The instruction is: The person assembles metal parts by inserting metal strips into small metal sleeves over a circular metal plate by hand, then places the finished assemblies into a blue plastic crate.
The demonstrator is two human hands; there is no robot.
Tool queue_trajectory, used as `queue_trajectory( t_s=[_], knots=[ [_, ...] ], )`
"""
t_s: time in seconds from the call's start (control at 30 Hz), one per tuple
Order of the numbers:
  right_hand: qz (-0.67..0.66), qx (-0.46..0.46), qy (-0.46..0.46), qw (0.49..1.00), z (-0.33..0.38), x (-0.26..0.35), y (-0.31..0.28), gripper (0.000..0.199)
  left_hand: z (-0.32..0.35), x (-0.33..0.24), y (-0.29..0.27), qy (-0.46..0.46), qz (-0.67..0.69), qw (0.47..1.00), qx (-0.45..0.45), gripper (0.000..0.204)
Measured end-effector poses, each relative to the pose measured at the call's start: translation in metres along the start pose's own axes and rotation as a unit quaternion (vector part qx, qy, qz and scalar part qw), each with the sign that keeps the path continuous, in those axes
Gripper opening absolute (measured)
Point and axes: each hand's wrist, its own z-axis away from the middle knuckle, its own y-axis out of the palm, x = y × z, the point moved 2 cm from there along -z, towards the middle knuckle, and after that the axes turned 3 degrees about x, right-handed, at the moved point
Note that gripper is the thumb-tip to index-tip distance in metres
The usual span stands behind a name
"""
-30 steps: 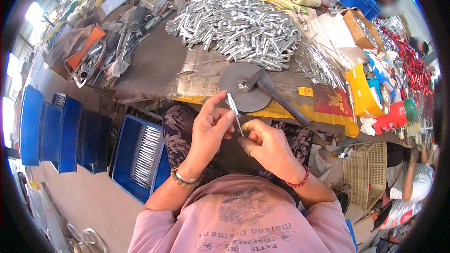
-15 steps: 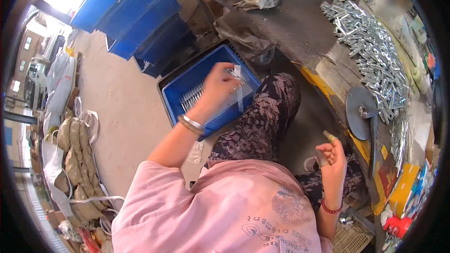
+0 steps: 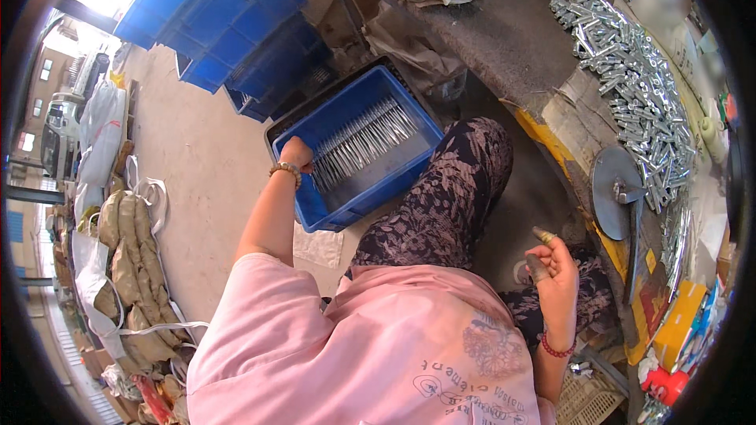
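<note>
My left hand (image 3: 296, 155) reaches into the left end of a blue plastic bin (image 3: 364, 208), wearing a beaded bracelet. Its fingers look curled down beside the end of a row of thin silver metal rods (image 3: 366, 142); what they grip, if anything, is hidden. The rods lie side by side across the bin floor. My right hand (image 3: 556, 271) is raised beside my knee, palm turned inward. Its index finger, wrapped in yellowish tape, stretches out apart from the darkened thumb, and nothing shows between them.
Stacked blue bins (image 3: 228, 27) stand beyond the bin at the far left. On the right, a worktable (image 3: 504, 39) with a yellow edge carries a heap of silver metal parts (image 3: 630, 86) and a round metal disc (image 3: 614, 189) with a handle. Brown sacks (image 3: 130, 260) lie at the left.
My left hand has moved left, from above the bin's right part to its left end. A pale see-through strip near it no longer shows, and the rod row is uncovered. My right hand stays nearly still.
</note>
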Motion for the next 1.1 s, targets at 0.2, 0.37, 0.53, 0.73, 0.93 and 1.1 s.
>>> queue_trajectory(
  t_s=[0.2, 0.37, 0.53, 0.73, 0.93, 1.1],
  knots=[
    [0.028, -0.003, 0.002, 1.000, -0.003, -0.004, -0.002, 0.041, 0.022, -0.014, 0.010, -0.029, -0.025, 0.997, -0.069, 0.017],
    [-0.004, -0.033, 0.022, 0.999, 0.006, -0.005, -0.004, 0.037, 0.014, -0.031, 0.029, 0.166, -0.300, 0.930, -0.132, 0.024],
    [0.036, 0.029, -0.033, 0.998, -0.011, -0.004, -0.005, 0.038, -0.046, 0.090, -0.006, 0.094, -0.320, 0.927, -0.174, 0.025],
    [0.056, -0.027, -0.026, 0.998, 0.005, 0.004, -0.010, 0.034, -0.002, 0.005, 0.017, 0.053, -0.285, 0.935, -0.204, 0.017],
    [0.082, -0.031, -0.034, 0.996, 0.011, -0.006, -0.018, 0.033, 0.075, -0.153, -0.020, 0.292, -0.221, 0.901, -0.233, 0.016],
    [0.091, -0.016, -0.058, 0.994, 0.010, 0.005, -0.013, 0.036, 0.234, -0.349, -0.019, 0.572, 0.127, 0.785, -0.200, 0.022]
  ],
)
